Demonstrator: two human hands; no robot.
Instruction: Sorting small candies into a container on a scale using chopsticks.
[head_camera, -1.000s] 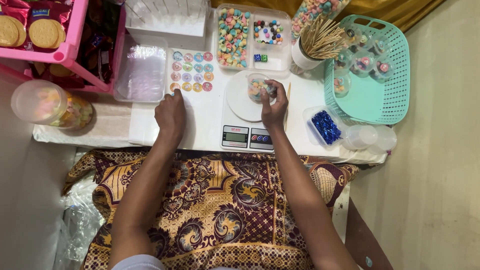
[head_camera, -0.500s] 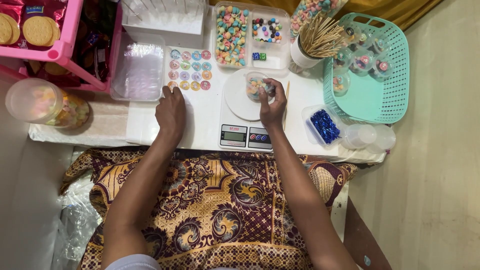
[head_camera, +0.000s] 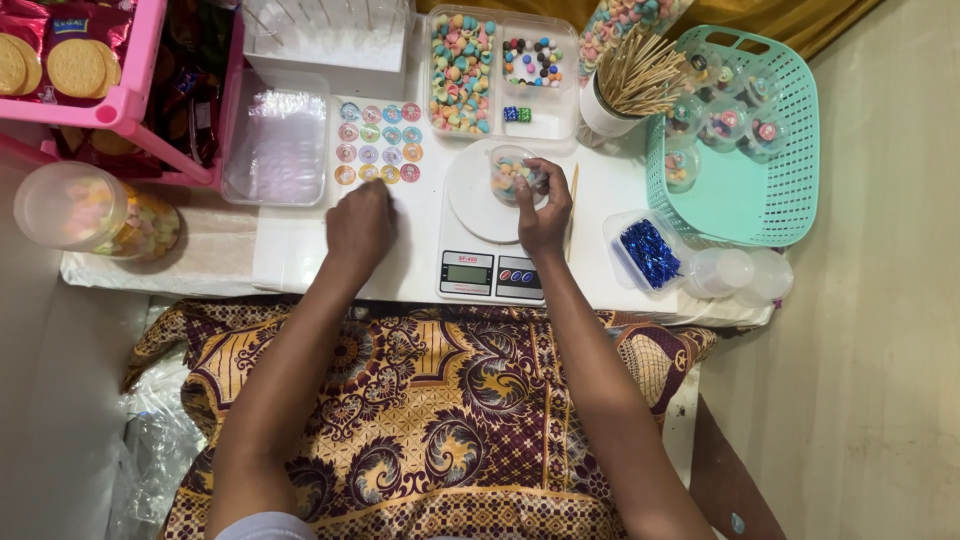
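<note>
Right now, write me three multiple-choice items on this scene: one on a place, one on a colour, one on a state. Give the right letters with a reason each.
1. Where is the small clear cup of coloured sweets?
A. In the basket
B. On the round pan of the kitchen scale
C. On the patterned cloth

2. What colour is the plastic basket at the right?
A. Teal green
B. Pink
C. Black

3. How is the right hand placed?
A. Flat on the table, away from everything
B. Inside the basket
C. Fingers closed around the cup on the scale

Answers:
1. B, the cup sits on the white round pan above the scale's display.
2. A, its open-work walls are teal green.
3. C, the fingers wrap the cup, while the left hand rests below the sheet of round stickers.
</note>
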